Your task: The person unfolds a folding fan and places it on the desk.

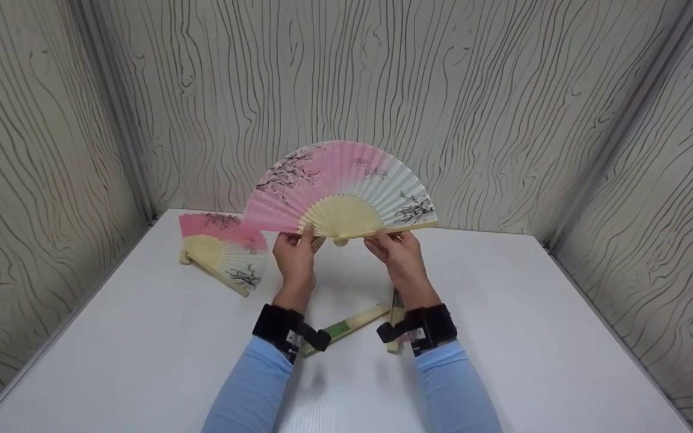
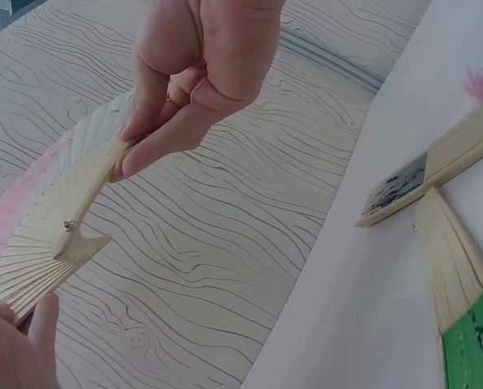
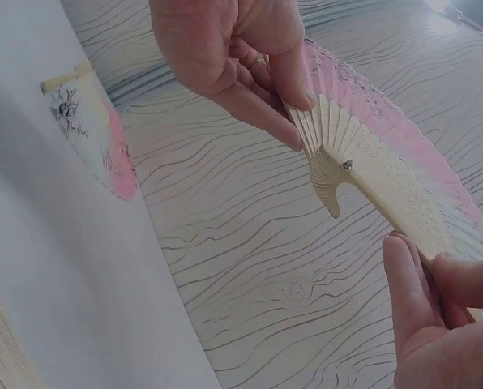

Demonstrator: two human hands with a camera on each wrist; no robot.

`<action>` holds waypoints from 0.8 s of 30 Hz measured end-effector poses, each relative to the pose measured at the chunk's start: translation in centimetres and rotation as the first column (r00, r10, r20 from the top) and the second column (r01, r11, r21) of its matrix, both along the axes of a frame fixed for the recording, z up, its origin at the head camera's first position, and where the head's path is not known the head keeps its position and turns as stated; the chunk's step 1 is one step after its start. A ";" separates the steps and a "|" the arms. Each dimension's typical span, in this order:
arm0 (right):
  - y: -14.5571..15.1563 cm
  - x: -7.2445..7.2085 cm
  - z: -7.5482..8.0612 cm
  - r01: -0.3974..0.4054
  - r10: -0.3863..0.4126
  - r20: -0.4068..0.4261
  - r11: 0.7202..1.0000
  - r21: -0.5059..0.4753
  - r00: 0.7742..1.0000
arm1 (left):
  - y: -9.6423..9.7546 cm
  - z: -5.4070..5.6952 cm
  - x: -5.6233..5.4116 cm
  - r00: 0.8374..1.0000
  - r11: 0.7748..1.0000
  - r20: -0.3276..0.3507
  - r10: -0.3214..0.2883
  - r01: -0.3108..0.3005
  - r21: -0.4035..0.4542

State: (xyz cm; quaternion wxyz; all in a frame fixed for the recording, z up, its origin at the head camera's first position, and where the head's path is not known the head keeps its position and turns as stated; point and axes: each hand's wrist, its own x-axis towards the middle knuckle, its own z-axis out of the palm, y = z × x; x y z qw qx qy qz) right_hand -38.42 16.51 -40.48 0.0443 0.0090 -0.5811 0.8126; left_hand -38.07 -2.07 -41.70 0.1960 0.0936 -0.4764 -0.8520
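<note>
Spread wide, a pink-and-white folding fan (image 1: 346,171) with printed blossom branches is held up above the table, its arc upward. At the fan's pink end, my left hand (image 1: 295,258) pinches the wooden ribs between thumb and fingers. My right hand (image 1: 403,258) grips the wooden guard stick at the white end the same way. Between the hands sits the fan's pivot, whose metal rivet (image 3: 347,165) shows in the right wrist view. That view also has the left hand (image 3: 233,57) at its top and the right hand (image 3: 448,316) at lower right.
A second pink-and-white fan (image 1: 205,248) lies spread on the white table (image 1: 521,313), at the back left. Below my wrists lie a folded fan with a green band (image 1: 338,329) and another folded fan (image 1: 394,319), partly hidden by the right wrist. Wood-grain-patterned walls (image 1: 473,90) enclose the table.
</note>
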 end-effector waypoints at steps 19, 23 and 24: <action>-1.2 0.4 0.2 0.041 -0.041 0.008 0.996 -0.081 0.999 | 1.3 -0.4 0.1 0.985 0.990 -0.093 -0.143 0.141 -0.029; -1.9 0.6 0.2 0.042 -0.039 0.027 0.991 -0.127 0.999 | 1.6 -0.6 0.1 0.989 0.997 -0.123 -0.083 0.083 -0.004; -2.0 0.6 0.2 0.040 -0.035 0.034 0.990 -0.138 0.999 | 1.6 -0.7 0.1 0.990 0.998 -0.127 -0.057 0.059 0.006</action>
